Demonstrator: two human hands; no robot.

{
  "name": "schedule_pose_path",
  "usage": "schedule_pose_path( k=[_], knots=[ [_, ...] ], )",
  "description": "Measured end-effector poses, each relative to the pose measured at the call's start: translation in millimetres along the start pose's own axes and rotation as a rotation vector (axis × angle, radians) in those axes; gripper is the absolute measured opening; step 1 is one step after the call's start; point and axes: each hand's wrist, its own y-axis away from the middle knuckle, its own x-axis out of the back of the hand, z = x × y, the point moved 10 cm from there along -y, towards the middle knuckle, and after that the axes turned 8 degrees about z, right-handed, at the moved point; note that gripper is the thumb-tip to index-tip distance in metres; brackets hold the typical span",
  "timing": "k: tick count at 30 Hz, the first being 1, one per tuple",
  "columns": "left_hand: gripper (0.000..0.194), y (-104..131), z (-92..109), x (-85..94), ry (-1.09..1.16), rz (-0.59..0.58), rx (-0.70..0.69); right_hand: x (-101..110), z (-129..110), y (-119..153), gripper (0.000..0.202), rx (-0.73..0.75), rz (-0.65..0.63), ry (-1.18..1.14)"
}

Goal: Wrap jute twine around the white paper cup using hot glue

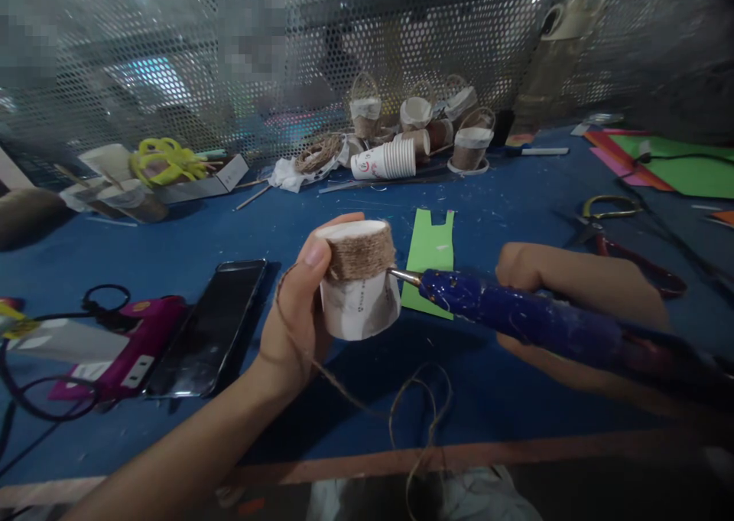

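Note:
My left hand (298,299) is closed around a white paper cup (361,307), its upper half wound with brown twine (364,255). A loose length of the twine crosses my left palm and trails in loops down over the table's front edge. In my right hand (573,276) is a blue hot glue gun (516,307), held from the right side. Its metal nozzle (406,275) meets the cup's right side, at the lower border of the wound twine. Under the nozzle lies a green paper cutout (429,257) on the table.
A phone (209,330) and a magenta power strip (134,337) with cables lie at left. Stacked paper cups (384,160) and several twine-wrapped baskets (473,148) stand along the perforated screen (287,47). Scissors (611,207), red-handled pliers (642,268) and coloured sheets (682,165) are at right.

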Motion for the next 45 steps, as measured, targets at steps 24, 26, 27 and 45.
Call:
schedule_pose_path(
  k=[24, 26, 27, 45],
  knots=[
    [0.046, 1, 4, 0.9, 0.001, 0.053, 0.027, 0, 5, 0, 0.022, -0.057, 0.013, 0.011],
    [0.048, 1, 4, 3.2, -0.001, 0.061, 0.012, -1, 5, 0, 0.024, -0.032, 0.008, -0.004],
    [0.049, 1, 3, 4.1, -0.005, 0.059, 0.007, -2, 4, 0, 0.025, -0.013, 0.011, -0.019],
    [0.042, -1, -1, 4.9, -0.027, 0.029, 0.029, 2, 1, -2, 0.026, 0.107, 0.070, -0.045]
  ],
)
